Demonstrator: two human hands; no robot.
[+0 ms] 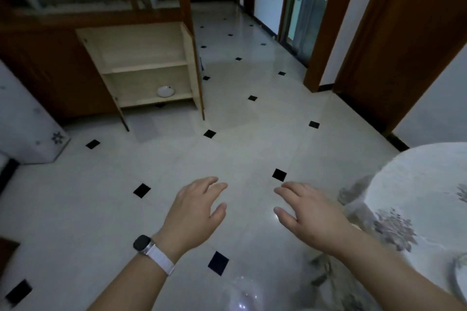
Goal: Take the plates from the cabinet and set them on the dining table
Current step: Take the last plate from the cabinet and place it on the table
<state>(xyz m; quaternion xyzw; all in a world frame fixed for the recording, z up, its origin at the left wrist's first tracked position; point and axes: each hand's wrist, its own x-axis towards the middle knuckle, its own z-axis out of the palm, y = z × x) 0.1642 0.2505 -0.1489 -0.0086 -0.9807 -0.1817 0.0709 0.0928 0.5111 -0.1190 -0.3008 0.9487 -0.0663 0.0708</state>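
Observation:
An open pale wooden cabinet (141, 63) stands against the far left wall, both doors swung out. On its bottom shelf lies one white plate (165, 91); the upper shelf looks bare. The round dining table (417, 184) with a floral cloth is at the right edge, and the rim of a plate (459, 278) shows at its lower right. My left hand (194, 212), a watch on its wrist, and my right hand (307, 212) hover over the floor with fingers spread, holding nothing, well short of the cabinet.
White floor tiles with small black diamonds (252, 149) stretch between me and the cabinet. A white appliance with flower print (27, 129) stands at left. Brown door frames (336, 20) and a glass door (310, 2) line the right side.

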